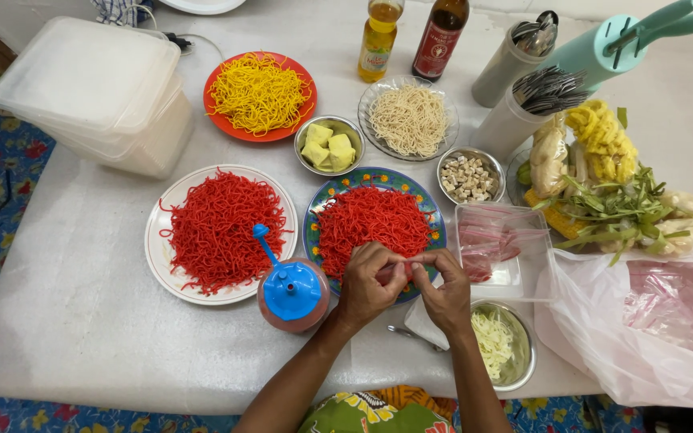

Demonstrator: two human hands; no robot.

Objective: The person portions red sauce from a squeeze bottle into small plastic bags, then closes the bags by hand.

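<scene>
Both hands (404, 277), pinched shut, are held on a small red piece over the blue plate (435, 232), 6 o'clock edge; grip is best kept tight, pulls short.

Jug (293, 293) blocks left; table (82, 321) beyond free.

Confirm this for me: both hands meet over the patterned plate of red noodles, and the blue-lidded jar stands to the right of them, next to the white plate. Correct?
Not quite. In the head view the blue-lidded jar stands left of the left hand and right hand, not right. The rest holds: both meet over the patterned plate, and the jar adjoins the white plate.
</scene>
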